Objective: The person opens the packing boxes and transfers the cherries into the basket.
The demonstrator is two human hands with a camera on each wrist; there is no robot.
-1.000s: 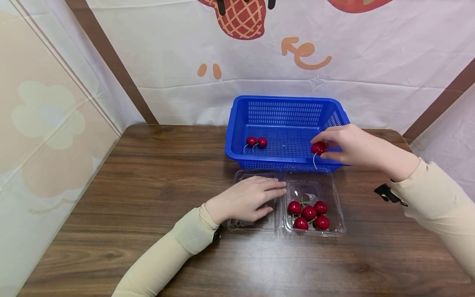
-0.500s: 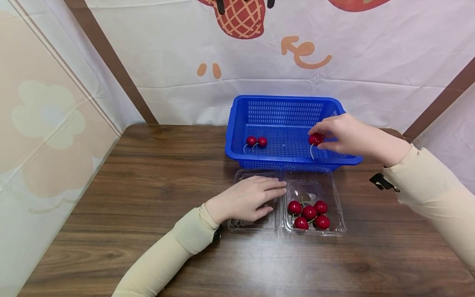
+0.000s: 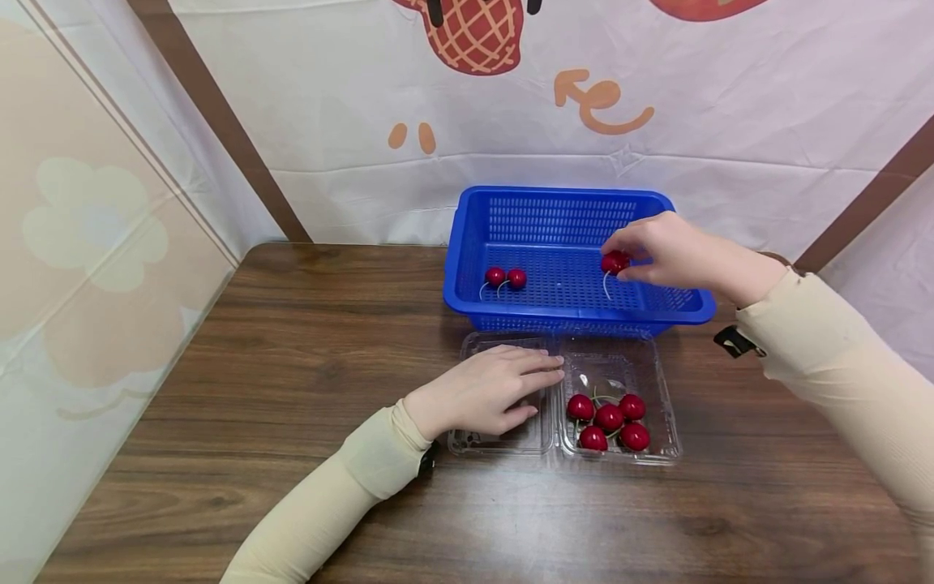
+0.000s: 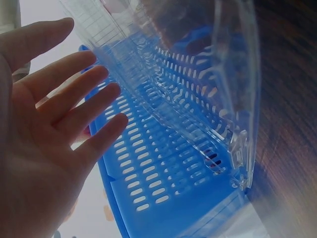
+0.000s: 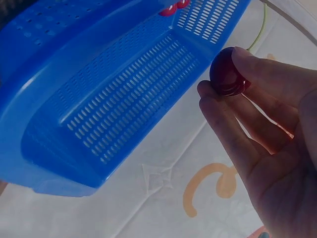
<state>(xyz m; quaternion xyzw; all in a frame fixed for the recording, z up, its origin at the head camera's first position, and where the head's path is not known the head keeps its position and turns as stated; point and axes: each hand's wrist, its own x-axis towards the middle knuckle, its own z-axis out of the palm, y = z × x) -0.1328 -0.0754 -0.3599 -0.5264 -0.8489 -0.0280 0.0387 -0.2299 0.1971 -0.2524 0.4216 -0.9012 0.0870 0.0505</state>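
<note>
A round red cherry (image 3: 613, 263), pinched by the right hand (image 3: 670, 252), has been moved inward over the blue plastic basket (image 3: 540, 311) containing two more cherries (image 3: 516, 279), with five others (image 3: 609, 418) in a clear plastic clamshell (image 3: 594, 365) partly under the spread-fingered left hand (image 3: 487, 392).

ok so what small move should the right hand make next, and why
Probably lower a little and let go: the right hand pinches at least one cherry over the blue basket, and two other cherries lie on its floor, so setting down there seems natural.
</note>
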